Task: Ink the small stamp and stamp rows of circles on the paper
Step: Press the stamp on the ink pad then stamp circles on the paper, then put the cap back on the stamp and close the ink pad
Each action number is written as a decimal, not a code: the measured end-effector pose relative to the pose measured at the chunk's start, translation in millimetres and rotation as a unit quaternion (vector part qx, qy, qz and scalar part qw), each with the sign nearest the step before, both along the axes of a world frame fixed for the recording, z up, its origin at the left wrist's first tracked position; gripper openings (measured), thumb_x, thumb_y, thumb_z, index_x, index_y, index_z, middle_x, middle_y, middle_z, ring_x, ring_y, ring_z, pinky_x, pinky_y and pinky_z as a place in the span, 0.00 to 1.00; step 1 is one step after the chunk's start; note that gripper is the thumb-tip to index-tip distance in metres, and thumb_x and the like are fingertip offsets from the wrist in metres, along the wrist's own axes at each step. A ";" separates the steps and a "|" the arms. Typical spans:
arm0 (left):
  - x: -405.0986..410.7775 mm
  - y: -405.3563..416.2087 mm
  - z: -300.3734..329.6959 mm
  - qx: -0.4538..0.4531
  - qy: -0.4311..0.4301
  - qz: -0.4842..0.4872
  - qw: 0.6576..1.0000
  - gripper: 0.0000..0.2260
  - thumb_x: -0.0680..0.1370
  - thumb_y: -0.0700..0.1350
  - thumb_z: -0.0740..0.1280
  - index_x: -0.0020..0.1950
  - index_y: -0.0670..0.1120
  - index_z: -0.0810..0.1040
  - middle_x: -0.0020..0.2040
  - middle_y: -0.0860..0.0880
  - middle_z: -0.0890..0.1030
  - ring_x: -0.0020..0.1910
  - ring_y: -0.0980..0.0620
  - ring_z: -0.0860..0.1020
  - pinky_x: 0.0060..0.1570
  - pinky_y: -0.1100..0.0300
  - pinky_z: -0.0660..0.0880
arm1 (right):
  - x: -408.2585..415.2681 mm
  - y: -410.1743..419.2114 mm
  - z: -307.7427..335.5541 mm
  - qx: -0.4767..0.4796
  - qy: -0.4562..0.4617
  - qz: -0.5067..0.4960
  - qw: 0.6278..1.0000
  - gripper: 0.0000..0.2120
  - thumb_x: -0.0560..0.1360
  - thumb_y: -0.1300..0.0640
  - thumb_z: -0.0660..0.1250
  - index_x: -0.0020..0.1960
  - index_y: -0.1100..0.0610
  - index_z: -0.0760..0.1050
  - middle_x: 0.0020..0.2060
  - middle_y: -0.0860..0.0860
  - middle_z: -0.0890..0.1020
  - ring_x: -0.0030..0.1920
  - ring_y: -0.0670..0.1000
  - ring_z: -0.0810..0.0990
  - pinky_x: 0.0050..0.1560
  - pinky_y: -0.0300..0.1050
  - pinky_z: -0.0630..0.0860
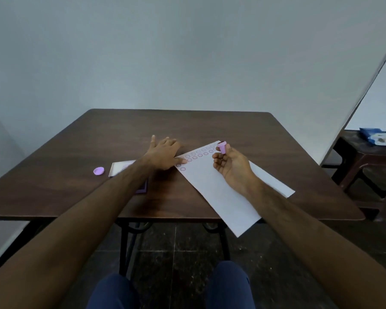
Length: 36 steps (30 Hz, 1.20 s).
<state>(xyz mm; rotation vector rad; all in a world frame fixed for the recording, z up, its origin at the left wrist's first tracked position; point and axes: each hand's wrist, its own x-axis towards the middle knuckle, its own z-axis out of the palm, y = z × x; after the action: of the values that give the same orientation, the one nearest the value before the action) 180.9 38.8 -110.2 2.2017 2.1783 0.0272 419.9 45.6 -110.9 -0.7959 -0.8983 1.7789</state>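
A white paper (216,192) lies slanted across the dark wooden table (98,134), its near corner hanging over the front edge. Two rows of purple stamped circles (197,155) run along its far end, with a couple more below at the left. My right hand (232,167) is raised over the paper, palm turned up, and pinches the small pink stamp (222,146) with its face pointing up and away. My left hand (165,156) lies flat with fingers spread, pressing the paper's far left corner. A purple ink pad (142,190) is mostly hidden under my left forearm.
A white tray or lid (118,169) lies left of my left arm, and a small round purple cap (98,171) sits further left. A dark side table (366,152) with a blue packet (376,136) stands at the right. A grey wall is behind.
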 end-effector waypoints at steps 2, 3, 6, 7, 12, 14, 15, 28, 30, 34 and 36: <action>-3.9 10.3 -2.0 0.003 0.002 0.018 1.000 0.32 0.79 0.66 0.59 0.78 0.51 0.61 0.81 0.45 0.57 0.81 0.43 0.48 0.72 0.32 0.35 | -5.0 1.5 0.4 -0.015 0.001 0.001 1.000 0.15 0.84 0.54 0.57 0.47 0.61 0.77 0.37 0.57 0.78 0.37 0.51 0.78 0.41 0.44 0.76; -5.0 14.6 -3.1 0.005 0.003 0.024 1.000 0.33 0.78 0.66 0.58 0.78 0.51 0.61 0.81 0.45 0.57 0.81 0.43 0.48 0.72 0.32 0.35 | -7.6 2.1 0.1 -0.014 -0.007 0.007 1.000 0.15 0.84 0.54 0.57 0.48 0.61 0.77 0.37 0.57 0.79 0.37 0.52 0.78 0.41 0.44 0.77; -3.2 20.7 -5.2 0.029 0.011 0.031 0.999 0.32 0.78 0.67 0.58 0.77 0.50 0.64 0.80 0.45 0.61 0.80 0.43 0.53 0.71 0.32 0.35 | -15.5 3.9 -1.8 -0.002 -0.042 0.014 0.999 0.15 0.84 0.53 0.57 0.50 0.61 0.77 0.37 0.57 0.80 0.37 0.52 0.79 0.40 0.43 0.77; -1.8 19.7 -5.8 0.046 0.011 0.030 0.998 0.31 0.79 0.66 0.58 0.76 0.50 0.65 0.78 0.45 0.63 0.80 0.43 0.55 0.72 0.32 0.36 | -18.8 4.3 -2.7 0.005 -0.053 0.004 0.999 0.14 0.84 0.53 0.57 0.50 0.61 0.77 0.37 0.57 0.80 0.36 0.51 0.78 0.39 0.43 0.77; -10.6 -8.5 1.8 0.138 -0.077 0.027 0.987 0.19 0.83 0.57 0.54 0.66 0.49 0.75 0.70 0.48 0.74 0.73 0.47 0.68 0.75 0.36 0.46 | -37.6 8.0 -8.9 0.027 -0.121 -0.102 0.987 0.12 0.83 0.51 0.59 0.52 0.57 0.78 0.37 0.53 0.80 0.37 0.49 0.77 0.40 0.41 0.77; -30.5 -32.9 6.2 0.178 -0.087 0.018 0.980 0.16 0.82 0.55 0.55 0.61 0.50 0.77 0.65 0.49 0.76 0.68 0.48 0.72 0.73 0.40 0.58 | -44.4 8.1 -11.5 0.071 -0.149 -0.102 0.981 0.12 0.82 0.50 0.60 0.53 0.58 0.77 0.38 0.53 0.79 0.38 0.48 0.76 0.42 0.42 0.77; -43.3 -47.6 7.4 0.202 -0.089 0.021 0.975 0.13 0.82 0.53 0.57 0.61 0.51 0.77 0.64 0.50 0.76 0.67 0.49 0.73 0.69 0.42 0.62 | -48.5 7.2 -10.9 0.102 -0.165 -0.093 0.977 0.12 0.82 0.50 0.61 0.53 0.58 0.77 0.38 0.52 0.79 0.38 0.48 0.76 0.43 0.42 0.77; -145.5 -176.4 -20.9 0.136 -0.108 0.229 0.958 0.25 0.76 0.55 0.66 0.72 0.53 0.70 0.68 0.47 0.71 0.69 0.44 0.68 0.65 0.44 0.61 | -149.3 -38.8 15.4 0.194 -0.156 0.171 0.953 0.06 0.80 0.59 0.66 0.49 0.61 0.79 0.38 0.55 0.80 0.36 0.49 0.75 0.38 0.42 0.73; -147.9 -177.6 -24.3 0.151 -0.106 0.226 0.957 0.25 0.75 0.58 0.66 0.71 0.54 0.71 0.66 0.48 0.71 0.67 0.46 0.69 0.64 0.45 0.62 | -162.9 -48.8 17.4 0.195 -0.161 0.187 0.949 0.06 0.80 0.59 0.66 0.49 0.61 0.78 0.37 0.55 0.80 0.35 0.48 0.75 0.38 0.42 0.72; -151.0 -172.4 -28.2 0.186 -0.111 0.227 0.949 0.20 0.76 0.63 0.65 0.65 0.59 0.76 0.60 0.52 0.73 0.63 0.49 0.71 0.58 0.49 0.62 | -180.9 -60.6 20.9 0.197 -0.168 0.212 0.942 0.08 0.80 0.59 0.66 0.53 0.65 0.76 0.39 0.56 0.80 0.34 0.48 0.75 0.36 0.41 0.70; -152.0 -167.6 -27.0 0.192 -0.132 0.219 0.948 0.15 0.75 0.62 0.67 0.60 0.60 0.78 0.56 0.54 0.73 0.61 0.50 0.72 0.55 0.50 0.61 | -186.5 -62.2 22.1 0.196 -0.173 0.214 0.941 0.11 0.80 0.59 0.66 0.56 0.67 0.76 0.39 0.56 0.80 0.34 0.48 0.75 0.37 0.41 0.71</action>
<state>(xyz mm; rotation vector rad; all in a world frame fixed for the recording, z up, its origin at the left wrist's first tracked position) 28.9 -128.9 -137.2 1.6691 2.6078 0.7714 233.5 -16.6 -88.8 -0.6934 -1.7084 1.7540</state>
